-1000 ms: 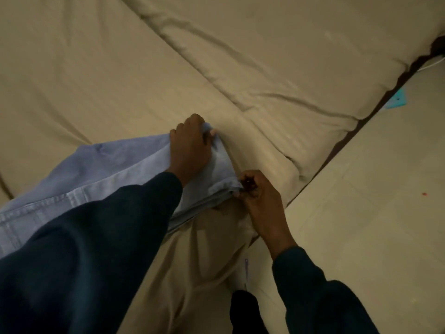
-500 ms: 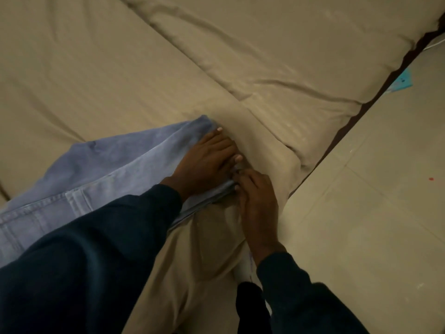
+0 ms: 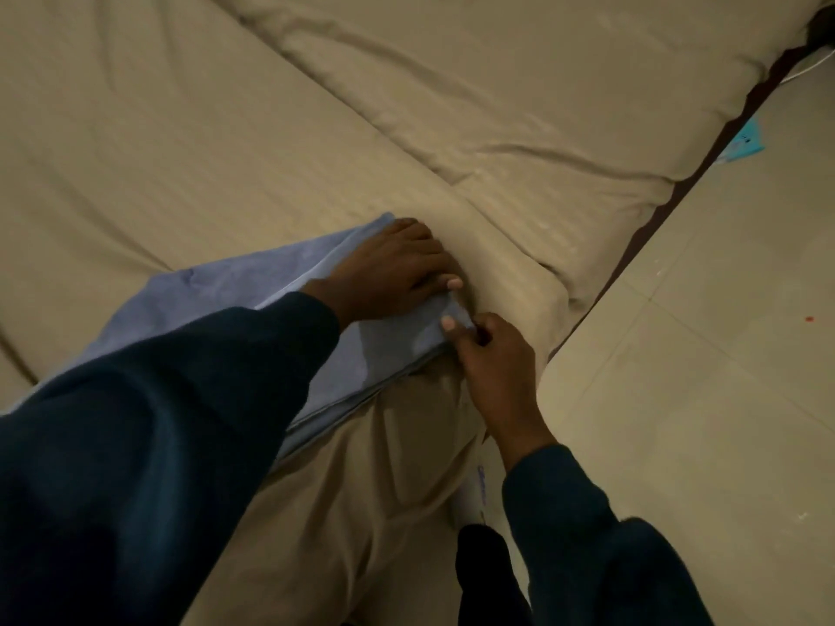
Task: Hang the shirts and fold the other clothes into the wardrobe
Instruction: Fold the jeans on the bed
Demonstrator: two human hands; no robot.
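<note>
While the left hand (image 3: pixel 388 273) lies flat with straight, closed-together fingers (image 3: pixel 433 264) pressing on the light blue jeans (image 3: pixel 253 286), the right hand (image 3: pixel 492 354) pinches the near corner of the folded hem between thumb (image 3: pixel 452 327) and curled fingers. The jeans lie folded on the beige bedsheet (image 3: pixel 180 142) at the corner of the bed, extending back from the left fingertips beneath the dark sleeve (image 3: pixel 158 445) of the left arm; the hem edge sits just beyond the left fingertips and directly under the right thumb. A second dark sleeve (image 3: pixel 587 548) covers the right forearm. Right of the right fingers lies pale tiled floor (image 3: pixel 700 377), with a blue paper scrap (image 3: pixel 745 142) well beyond, beside the bed edge.
</note>
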